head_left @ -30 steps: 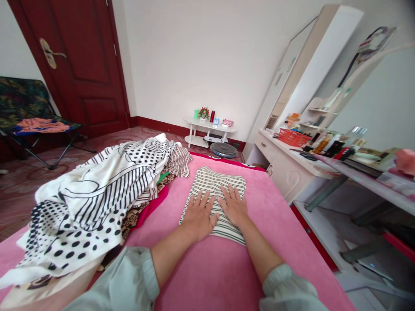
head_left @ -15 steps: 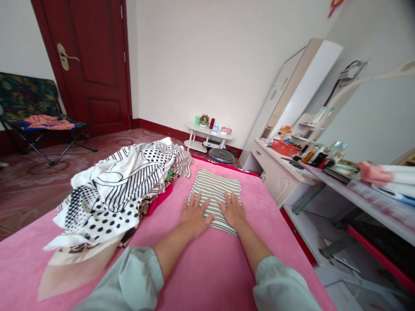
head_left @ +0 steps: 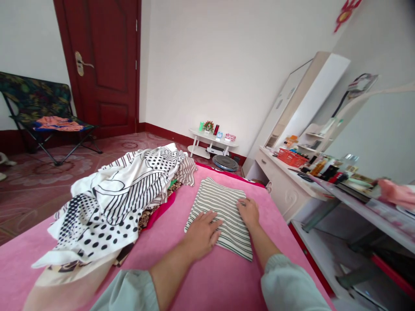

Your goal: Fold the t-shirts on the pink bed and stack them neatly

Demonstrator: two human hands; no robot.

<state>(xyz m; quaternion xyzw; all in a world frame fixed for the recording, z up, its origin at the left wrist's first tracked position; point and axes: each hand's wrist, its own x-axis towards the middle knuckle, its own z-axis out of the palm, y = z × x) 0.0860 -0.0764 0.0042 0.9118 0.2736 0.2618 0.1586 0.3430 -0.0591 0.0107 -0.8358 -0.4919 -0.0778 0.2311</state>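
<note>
A folded piece of cloth (head_left: 220, 198), white with thin dark stripes, lies flat on the pink bedspread (head_left: 155, 263). My left hand (head_left: 201, 235) rests on its near left part, palm down, fingers stretched out. At the cloth's right edge is my right hand (head_left: 249, 212), its fingers bent inward and closed on that edge; the fingertips show only in part. To the left spreads a heap of loose clothes, with a white garment (head_left: 126, 185) with black dots and stripes on top.
A dressing table (head_left: 285, 179) with a red basket (head_left: 292, 158) and several bottles stands along the right side. Beyond the bed's far edge is a low white table (head_left: 210, 137). A folding chair (head_left: 42, 99) with clothes on it stands by the red door (head_left: 103, 65).
My right hand has gone from lying flat on the cloth to curling at its right edge. My left hand has slid nearer on the cloth. The view has shifted slightly.
</note>
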